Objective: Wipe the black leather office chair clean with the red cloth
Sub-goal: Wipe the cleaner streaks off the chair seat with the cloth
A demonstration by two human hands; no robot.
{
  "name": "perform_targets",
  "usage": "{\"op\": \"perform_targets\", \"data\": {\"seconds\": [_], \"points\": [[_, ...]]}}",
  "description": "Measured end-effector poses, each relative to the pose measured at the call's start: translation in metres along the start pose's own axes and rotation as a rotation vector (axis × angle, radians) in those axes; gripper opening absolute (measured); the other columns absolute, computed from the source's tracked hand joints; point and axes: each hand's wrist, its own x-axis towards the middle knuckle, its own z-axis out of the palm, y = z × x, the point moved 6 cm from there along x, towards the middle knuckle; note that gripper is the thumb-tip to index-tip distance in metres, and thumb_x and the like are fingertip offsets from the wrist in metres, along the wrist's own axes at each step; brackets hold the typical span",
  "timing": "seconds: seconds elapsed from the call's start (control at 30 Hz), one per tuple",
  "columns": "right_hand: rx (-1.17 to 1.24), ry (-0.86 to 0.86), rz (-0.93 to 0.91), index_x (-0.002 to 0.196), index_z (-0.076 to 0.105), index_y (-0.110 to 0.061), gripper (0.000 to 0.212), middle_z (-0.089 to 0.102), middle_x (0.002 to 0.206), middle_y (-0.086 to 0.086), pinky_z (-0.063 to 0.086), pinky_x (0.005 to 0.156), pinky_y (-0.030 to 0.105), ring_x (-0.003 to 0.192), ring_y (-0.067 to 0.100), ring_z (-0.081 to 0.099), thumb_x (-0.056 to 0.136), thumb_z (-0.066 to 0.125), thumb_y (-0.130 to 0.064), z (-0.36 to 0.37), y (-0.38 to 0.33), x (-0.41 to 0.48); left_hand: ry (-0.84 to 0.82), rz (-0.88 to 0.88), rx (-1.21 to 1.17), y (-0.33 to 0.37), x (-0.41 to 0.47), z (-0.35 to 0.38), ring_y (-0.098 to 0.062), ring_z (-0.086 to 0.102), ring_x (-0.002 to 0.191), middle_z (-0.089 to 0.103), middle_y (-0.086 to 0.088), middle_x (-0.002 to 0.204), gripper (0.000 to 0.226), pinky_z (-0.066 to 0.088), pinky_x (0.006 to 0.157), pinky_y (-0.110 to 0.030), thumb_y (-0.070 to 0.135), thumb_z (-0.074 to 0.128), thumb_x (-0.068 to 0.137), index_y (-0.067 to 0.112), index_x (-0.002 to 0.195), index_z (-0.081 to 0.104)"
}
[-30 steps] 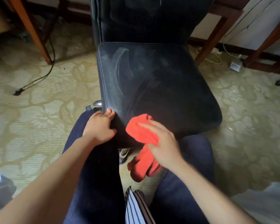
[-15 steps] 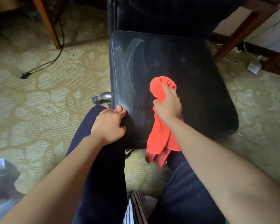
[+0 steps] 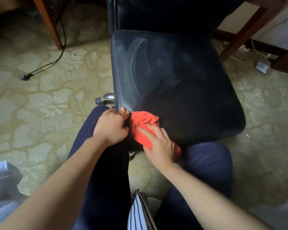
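Note:
The black leather office chair [image 3: 178, 77] stands in front of me, its seat dusty with curved wiped streaks at the left. My left hand [image 3: 112, 128] grips the seat's front left corner. My right hand [image 3: 158, 145] presses the bunched red cloth [image 3: 143, 125] onto the seat's front edge, just right of the left hand. Part of the cloth is hidden under my right palm.
My knees in dark trousers flank the seat's front. A chrome chair base leg [image 3: 106, 97] pokes out at the left. A black cable [image 3: 45, 63] and a wooden leg [image 3: 48, 24] lie left; white cables and an adapter [image 3: 263, 65] lie right on patterned carpet.
My right hand has drawn the red cloth from the middle of the seat back toward the front left edge, beside my left hand, which kept its grip on the corner.

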Motion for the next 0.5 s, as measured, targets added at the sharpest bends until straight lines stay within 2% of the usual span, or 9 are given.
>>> {"op": "perform_targets", "data": {"seconds": [0.13, 0.2, 0.23, 0.3, 0.33, 0.37, 0.47, 0.5], "points": [[0.012, -0.017, -0.060, 0.123, 0.048, -0.045, 0.080, 0.049, 0.117, -0.016, 0.056, 0.055, 0.036, 0.106, 0.010, 0.048, 0.058, 0.077, -0.008, 0.011, 0.014, -0.027, 0.000, 0.014, 0.019, 0.000, 0.000, 0.000, -0.031, 0.054, 0.107, 0.065, -0.008, 0.111, 0.067, 0.039, 0.086, -0.033, 0.034, 0.038, 0.062, 0.015, 0.125, 0.056], [-0.022, -0.042, -0.117, 0.118, 0.053, -0.045, 0.080, 0.047, 0.113, -0.016, 0.055, 0.051, 0.030, 0.103, 0.010, 0.047, 0.053, 0.081, -0.008, 0.013, 0.017, -0.039, -0.003, 0.022, 0.031, 0.001, -0.002, -0.001, -0.031, 0.053, 0.110, 0.064, -0.009, 0.111, 0.069, 0.038, 0.086, -0.032, 0.035, 0.039, 0.063, 0.016, 0.128, 0.054], [-0.053, -0.047, -0.156, 0.113, 0.059, -0.045, 0.072, 0.046, 0.110, -0.015, 0.053, 0.049, 0.028, 0.101, 0.011, 0.046, 0.054, 0.079, -0.009, 0.013, 0.019, -0.043, -0.007, 0.017, 0.029, 0.001, -0.002, -0.001, -0.030, 0.052, 0.111, 0.064, -0.010, 0.111, 0.071, 0.038, 0.087, -0.032, 0.036, 0.039, 0.063, 0.018, 0.130, 0.054], [-0.108, -0.040, -0.209, 0.103, 0.068, -0.041, 0.048, 0.046, 0.106, -0.014, 0.050, 0.046, 0.024, 0.097, 0.011, 0.045, 0.065, 0.059, -0.014, 0.012, 0.022, -0.048, -0.020, 0.007, 0.020, -0.001, -0.001, -0.001, -0.030, 0.052, 0.113, 0.064, -0.011, 0.112, 0.072, 0.038, 0.087, -0.031, 0.038, 0.038, 0.063, 0.024, 0.132, 0.052], [-0.121, -0.027, -0.219, 0.099, 0.071, -0.040, 0.045, 0.048, 0.103, -0.014, 0.050, 0.046, 0.022, 0.095, 0.011, 0.046, 0.067, 0.050, -0.016, 0.011, 0.023, -0.049, -0.024, 0.009, 0.016, -0.002, 0.000, -0.002, -0.029, 0.051, 0.114, 0.064, -0.010, 0.115, 0.073, 0.038, 0.087, -0.031, 0.038, 0.037, 0.063, 0.027, 0.133, 0.052], [-0.129, -0.027, -0.225, 0.097, 0.072, -0.040, 0.043, 0.052, 0.100, -0.015, 0.049, 0.046, 0.021, 0.094, 0.011, 0.046, 0.067, 0.050, -0.017, 0.010, 0.024, -0.051, -0.029, 0.013, 0.009, -0.003, 0.000, -0.002, -0.028, 0.051, 0.116, 0.064, -0.008, 0.120, 0.073, 0.038, 0.089, -0.031, 0.038, 0.036, 0.063, 0.029, 0.134, 0.051], [-0.108, -0.108, -0.222, 0.095, 0.070, -0.043, 0.048, 0.059, 0.092, -0.016, 0.047, 0.047, 0.019, 0.091, 0.008, 0.047, 0.059, 0.078, -0.012, 0.012, 0.025, -0.058, -0.059, 0.019, -0.020, -0.004, -0.003, -0.004, -0.025, 0.047, 0.125, 0.056, 0.004, 0.135, 0.076, 0.037, 0.096, -0.029, 0.036, 0.035, 0.063, 0.033, 0.137, 0.049], [-0.084, -0.153, -0.208, 0.095, 0.069, -0.044, 0.049, 0.059, 0.090, -0.017, 0.045, 0.046, 0.019, 0.090, 0.007, 0.047, 0.058, 0.080, -0.013, 0.012, 0.027, -0.059, -0.070, 0.019, -0.037, -0.004, -0.004, -0.005, -0.025, 0.045, 0.127, 0.054, 0.007, 0.138, 0.076, 0.036, 0.098, -0.029, 0.035, 0.034, 0.063, 0.034, 0.138, 0.048]]}}
